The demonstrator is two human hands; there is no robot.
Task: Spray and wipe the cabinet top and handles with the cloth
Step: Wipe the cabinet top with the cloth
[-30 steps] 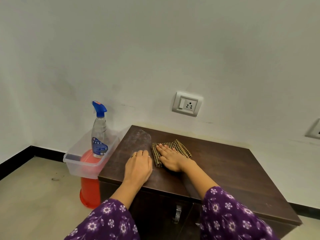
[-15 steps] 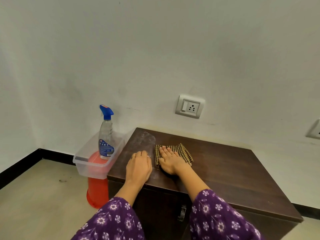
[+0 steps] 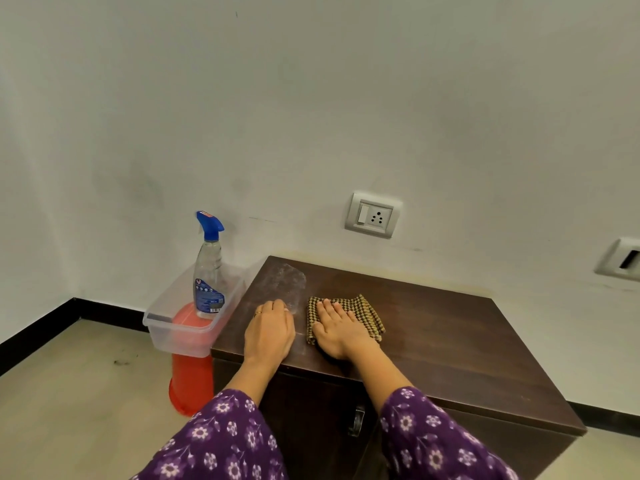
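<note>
A dark brown cabinet top [image 3: 433, 327] stands against the white wall, with a pale dusty patch [image 3: 287, 282] at its far left corner. My right hand [image 3: 337, 332] lies flat on a folded brown checked cloth [image 3: 363, 311], pressing it onto the top. My left hand [image 3: 270, 332] rests flat on the wood beside the cloth, fingers straight. A clear spray bottle [image 3: 209, 268] with a blue trigger head stands upright in a clear plastic tub [image 3: 187, 334] left of the cabinet. A metal handle [image 3: 356, 420] shows on the cabinet front between my sleeves.
The tub sits on an upturned red bucket [image 3: 190, 382] touching the cabinet's left side. A wall socket [image 3: 374, 216] is above the cabinet, another plate [image 3: 620, 259] at far right. Beige floor [image 3: 69, 393] lies to the left.
The view has shifted, so the scene sits slightly further right in the frame. My right hand with the cloth has slid slightly toward me; the left hand keeps its place on the top.
</note>
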